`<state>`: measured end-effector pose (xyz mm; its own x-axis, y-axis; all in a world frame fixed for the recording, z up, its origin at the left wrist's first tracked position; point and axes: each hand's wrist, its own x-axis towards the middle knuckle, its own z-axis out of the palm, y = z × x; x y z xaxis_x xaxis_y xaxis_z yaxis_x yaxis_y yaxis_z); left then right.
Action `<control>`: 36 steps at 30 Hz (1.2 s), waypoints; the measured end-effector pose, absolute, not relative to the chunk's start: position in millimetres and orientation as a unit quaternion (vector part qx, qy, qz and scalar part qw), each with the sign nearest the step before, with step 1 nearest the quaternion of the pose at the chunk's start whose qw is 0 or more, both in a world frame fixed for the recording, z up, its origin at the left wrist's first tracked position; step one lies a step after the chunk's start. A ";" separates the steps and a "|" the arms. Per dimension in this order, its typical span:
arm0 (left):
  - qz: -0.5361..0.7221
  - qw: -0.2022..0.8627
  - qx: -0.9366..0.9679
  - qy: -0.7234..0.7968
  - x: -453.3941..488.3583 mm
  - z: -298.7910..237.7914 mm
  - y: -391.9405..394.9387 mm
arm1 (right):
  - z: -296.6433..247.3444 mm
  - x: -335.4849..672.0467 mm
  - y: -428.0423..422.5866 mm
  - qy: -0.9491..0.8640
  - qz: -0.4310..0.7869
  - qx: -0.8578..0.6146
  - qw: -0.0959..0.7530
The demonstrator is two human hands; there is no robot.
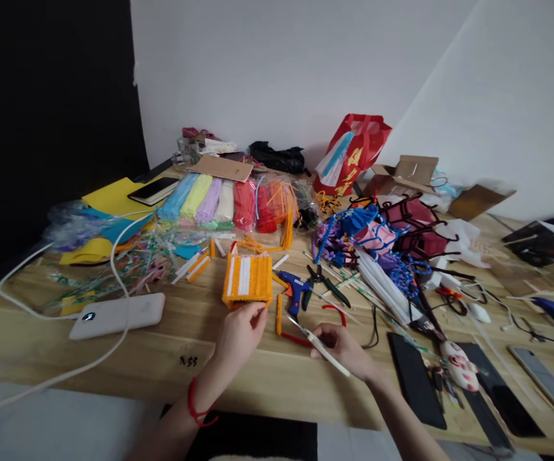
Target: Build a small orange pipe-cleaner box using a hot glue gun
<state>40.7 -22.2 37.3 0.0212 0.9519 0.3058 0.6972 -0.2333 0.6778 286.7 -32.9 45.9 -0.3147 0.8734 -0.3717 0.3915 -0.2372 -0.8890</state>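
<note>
A small box-shaped piece made of fuzzy orange and white strips (249, 279) is pinched at its lower right corner by my left hand (241, 339). My right hand (344, 349) is closed around a slim white-handled tool (327, 354) with a pointed metal tip; its exact kind is unclear. The tip points left, just right of a short orange strip (279, 314) lying on the table. Behind it lie a blue glue gun (296, 289) and dark-handled pliers (330, 287). A red pipe cleaner (337, 312) curves beside my right hand.
Bundles of coloured pipe cleaners (219, 200) lie at the back, near a red bag (353, 153). A white power bank (118, 315) with a cable lies left. Purple and blue craft pieces (377, 234) pile up right, with phones (502, 387) in front of them.
</note>
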 end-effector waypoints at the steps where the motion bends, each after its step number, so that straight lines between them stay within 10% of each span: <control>1: 0.369 0.173 0.693 0.595 40.4 37.6 -23.3 | 48.8 282.6 -30.1 -0.576 0.570 -0.549 0.204; 36: 0.308 0.200 0.716 0.593 -0.9 41.3 -40.1 | 55.8 235.3 18.6 -0.644 0.612 -0.449 0.097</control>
